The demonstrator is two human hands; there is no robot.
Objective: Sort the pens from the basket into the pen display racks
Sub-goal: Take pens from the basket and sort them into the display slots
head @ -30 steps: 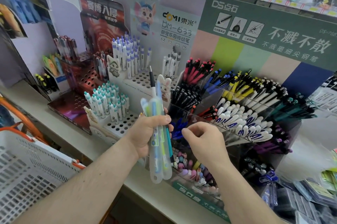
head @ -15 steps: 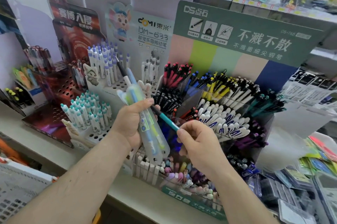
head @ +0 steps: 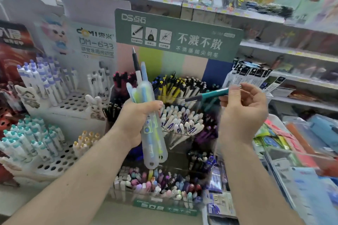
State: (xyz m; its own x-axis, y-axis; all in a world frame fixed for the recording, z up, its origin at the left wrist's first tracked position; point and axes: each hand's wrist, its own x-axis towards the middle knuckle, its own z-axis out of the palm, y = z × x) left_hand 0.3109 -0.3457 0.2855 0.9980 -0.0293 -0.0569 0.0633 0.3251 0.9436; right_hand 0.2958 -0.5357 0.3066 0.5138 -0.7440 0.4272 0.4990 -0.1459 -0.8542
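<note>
Right hand (head: 243,113) up at chest height, pinching a teal pen (head: 208,95) between thumb and fingertips, barrel lying nearly level with its dark tip pointing left, held in the air above the tiered display rack (head: 182,133) and touching none of it. Left hand (head: 136,120) wrapped tight round a bundle of pens (head: 146,107), standing upright: frosted translucent cases with pale blue and yellow-green inside, plus one black-and-white pen poking highest out of the top. Lower ends of those cases hanging well below the fist, in front of the rack's middle tiers. Behind and between both hands, rows of the rack packed with pens: red-and-black at upper left, yellow-and-black and black-and-white along the top, white caps with blue marks in the middle, purple ones to the right, pastel caps in the bottom front tray (head: 159,190). Above it, a green header board (head: 182,38) with white lettering, pastel colour bands beneath. Off to the left, a white pegboard stand (head: 60,159) with teal-capped pens low down and purple-capped ones higher, many holes bare, small rabbit and cat figures at the steps. Far left, a red-and-dark display, blurred. To the right, flat packets in a bin (head: 292,151), heavily smeared, too blurred to name. Store shelving (head: 201,5) with folded goods across the background. Basket out of view.
</note>
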